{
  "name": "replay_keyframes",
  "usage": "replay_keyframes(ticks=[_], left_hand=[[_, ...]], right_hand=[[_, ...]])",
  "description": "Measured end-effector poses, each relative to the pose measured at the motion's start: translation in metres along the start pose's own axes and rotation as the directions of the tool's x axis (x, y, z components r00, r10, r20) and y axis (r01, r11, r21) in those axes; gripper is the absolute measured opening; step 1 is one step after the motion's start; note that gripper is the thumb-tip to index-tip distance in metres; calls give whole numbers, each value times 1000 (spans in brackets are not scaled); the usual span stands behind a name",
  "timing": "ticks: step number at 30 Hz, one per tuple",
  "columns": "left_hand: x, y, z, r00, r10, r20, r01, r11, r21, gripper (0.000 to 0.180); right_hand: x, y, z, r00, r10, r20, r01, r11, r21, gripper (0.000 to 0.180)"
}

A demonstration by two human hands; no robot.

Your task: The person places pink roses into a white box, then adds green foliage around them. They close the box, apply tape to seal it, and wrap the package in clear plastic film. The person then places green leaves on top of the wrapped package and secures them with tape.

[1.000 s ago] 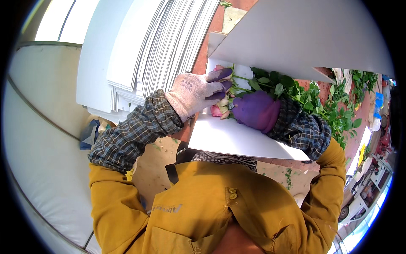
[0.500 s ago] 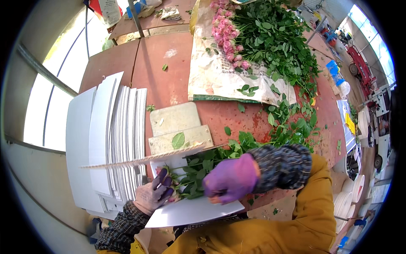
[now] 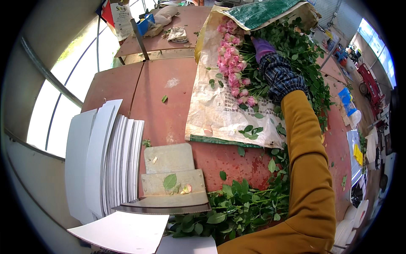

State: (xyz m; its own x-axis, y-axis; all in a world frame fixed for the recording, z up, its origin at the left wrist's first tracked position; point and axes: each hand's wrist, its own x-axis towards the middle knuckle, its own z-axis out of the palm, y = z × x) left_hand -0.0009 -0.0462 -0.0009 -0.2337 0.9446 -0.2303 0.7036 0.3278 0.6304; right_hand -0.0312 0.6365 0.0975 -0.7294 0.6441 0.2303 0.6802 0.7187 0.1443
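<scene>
My right hand (image 3: 263, 48), in a purple glove, reaches far forward into a heap of pink roses (image 3: 234, 63) with leafy green stems (image 3: 315, 84). Its fingers are partly sunk among the leaves, so their grip is hidden. The roses lie on a whitish woven sack (image 3: 203, 114) with a green edge. Nearer to me lies another bunch of leafy stems (image 3: 249, 203), beside a metal bracket plate (image 3: 169, 158) with a dark strip along its front. A white card (image 3: 122, 230) covers the left end of that bunch. My left hand is out of view.
A stack of white cardboard sheets (image 3: 101, 161) stands on the reddish table (image 3: 156, 93) at the left. A metal post (image 3: 139, 40) rises behind it. Green sacking (image 3: 266, 15) hangs over the far end of the roses. Blue packaging (image 3: 346, 98) sits on the right.
My right hand has gone from the near bunch to the far rose heap. My left hand has left the view. The white card beside the bracket has shifted, and the view has tilted upward.
</scene>
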Motion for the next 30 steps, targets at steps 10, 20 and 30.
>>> replay_keyframes(ticks=[10, 20, 30], left_hand=[[18, 14, -21, 981, 193, 1, -188, 957, 221, 44], [3, 12, -20, 975, 221, -25, -206, 942, 266, 43], [-12, -4, 0, 959, 230, -167, -163, 926, 340, 44]], right_hand=[[-38, 82, 13, 955, -215, -205, 278, 889, 364, 29], [-216, -40, -129, 497, -570, -654, 806, 583, 104, 30], [-290, -30, -165, 808, -215, -549, 560, 572, 600, 21]])
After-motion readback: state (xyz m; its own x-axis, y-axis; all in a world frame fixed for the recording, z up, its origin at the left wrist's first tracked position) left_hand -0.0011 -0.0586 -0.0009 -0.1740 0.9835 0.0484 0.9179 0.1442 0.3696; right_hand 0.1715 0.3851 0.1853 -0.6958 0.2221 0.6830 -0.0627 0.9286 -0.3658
